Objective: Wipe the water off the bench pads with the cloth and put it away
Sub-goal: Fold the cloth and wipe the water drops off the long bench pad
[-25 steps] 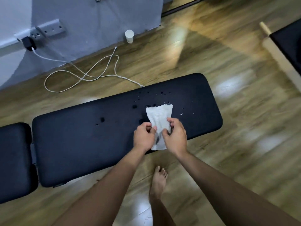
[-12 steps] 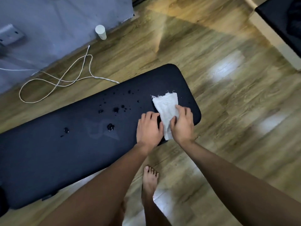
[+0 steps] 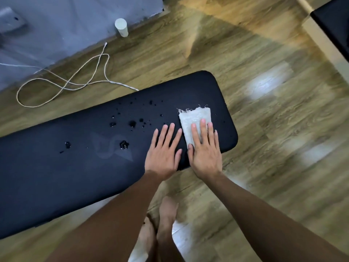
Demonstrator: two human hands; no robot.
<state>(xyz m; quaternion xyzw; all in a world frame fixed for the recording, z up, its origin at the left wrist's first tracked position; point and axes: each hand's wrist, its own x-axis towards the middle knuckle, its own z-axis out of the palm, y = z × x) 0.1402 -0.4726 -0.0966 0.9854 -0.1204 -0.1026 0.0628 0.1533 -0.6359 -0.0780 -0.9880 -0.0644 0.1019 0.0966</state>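
Both hands have flattened since half a second ago: right hand presses the soft, light cloth onto the bench, left hand rests open beside it, holding nothing.

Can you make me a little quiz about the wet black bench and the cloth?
1. True or false: the right hand presses flat on the white cloth.
2. What does the left hand touch? A) the cloth B) the bare bench pad C) the white cord
3. Fill in: the water drops on the pad lie to the ____ of the cloth in the picture.

Key: 1 true; 2 B; 3 left.
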